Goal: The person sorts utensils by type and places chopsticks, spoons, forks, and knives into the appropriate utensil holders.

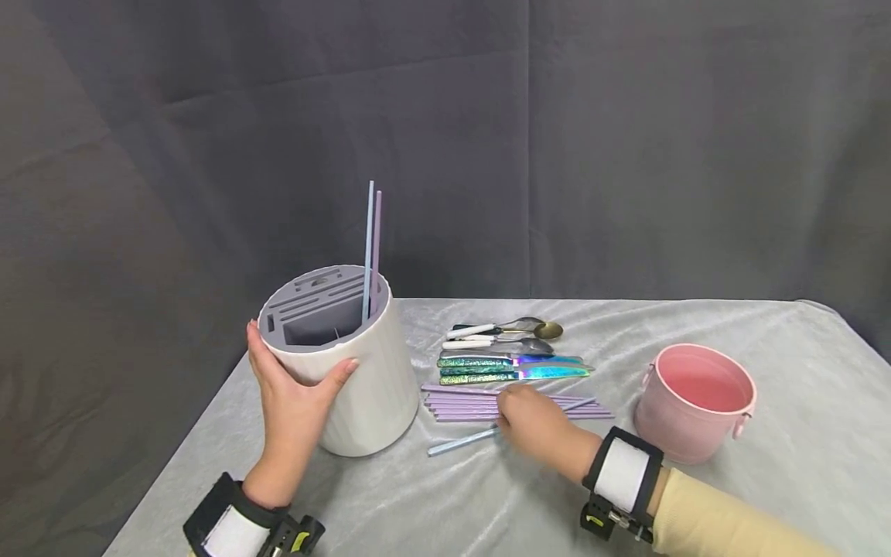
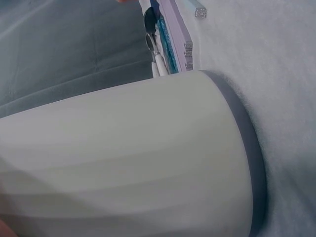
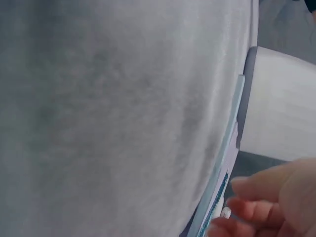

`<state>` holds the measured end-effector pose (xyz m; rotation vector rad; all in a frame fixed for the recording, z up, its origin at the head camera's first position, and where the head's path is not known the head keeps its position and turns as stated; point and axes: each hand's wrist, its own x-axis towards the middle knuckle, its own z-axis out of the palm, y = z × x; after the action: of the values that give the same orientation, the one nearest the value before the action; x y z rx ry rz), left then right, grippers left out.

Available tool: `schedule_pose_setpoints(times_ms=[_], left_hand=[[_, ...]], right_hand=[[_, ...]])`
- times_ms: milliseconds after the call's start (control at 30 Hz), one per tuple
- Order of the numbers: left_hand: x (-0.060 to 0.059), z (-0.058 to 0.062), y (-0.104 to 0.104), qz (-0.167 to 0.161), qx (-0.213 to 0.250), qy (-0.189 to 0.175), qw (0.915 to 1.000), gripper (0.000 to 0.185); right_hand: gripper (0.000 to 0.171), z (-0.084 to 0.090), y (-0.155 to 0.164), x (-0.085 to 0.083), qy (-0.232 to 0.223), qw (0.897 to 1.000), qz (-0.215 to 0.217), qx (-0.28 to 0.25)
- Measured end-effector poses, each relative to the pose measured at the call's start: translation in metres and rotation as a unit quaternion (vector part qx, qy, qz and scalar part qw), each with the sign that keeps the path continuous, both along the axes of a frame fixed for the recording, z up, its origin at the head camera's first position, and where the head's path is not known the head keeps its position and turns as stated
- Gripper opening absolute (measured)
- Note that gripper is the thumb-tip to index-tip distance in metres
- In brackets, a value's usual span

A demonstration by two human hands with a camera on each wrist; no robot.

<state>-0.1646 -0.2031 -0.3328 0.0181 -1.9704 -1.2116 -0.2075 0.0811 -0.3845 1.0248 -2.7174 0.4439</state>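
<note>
Hands — holder (image 1: 362,379) gripped, chopsticks (image 1: 473,406) touched

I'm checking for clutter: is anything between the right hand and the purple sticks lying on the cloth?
Nothing visible: the right hand is already down on the purple sticks, beside the white holder that the left hand grips.

A pink bucket (image 1: 696,402) is set on a grey-clothed table (image 1: 800,464), with spoons (image 1: 515,333) and iridescent knives (image 1: 515,368) laid nearby.
</note>
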Motion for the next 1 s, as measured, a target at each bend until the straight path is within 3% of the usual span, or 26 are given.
schedule_pose_setpoints(times_ms=[133, 333, 600, 800, 1000], left_hand=[[0.001, 0.001, -0.003, 0.005, -0.002, 0.010, 0.9999, 0.124], [0.002, 0.002, -0.005, 0.008, 0.002, 0.003, 1.0000, 0.121], [0.003, 0.000, -0.002, 0.004, 0.004, -0.006, 1.0000, 0.120], [0.001, 0.000, -0.001, -0.004, 0.002, 0.004, 1.0000, 0.122], [0.000, 0.000, 0.000, -0.008, 0.005, 0.008, 0.9999, 0.124]], right_hand=[[0.022, -0.002, 0.003, 0.001, -0.053, 0.997, -0.056, -0.013], [0.009, -0.008, 0.001, 0.002, -0.076, 0.997, -0.005, -0.002], [0.021, -0.008, 0.005, 0.006, -0.023, 0.999, 0.024, 0.010], [0.014, -0.003, 0.011, 0.007, 0.038, 0.999, 0.018, 0.007], [0.013, 0.002, 0.014, 0.007, -0.041, 0.996, -0.008, -0.077]])
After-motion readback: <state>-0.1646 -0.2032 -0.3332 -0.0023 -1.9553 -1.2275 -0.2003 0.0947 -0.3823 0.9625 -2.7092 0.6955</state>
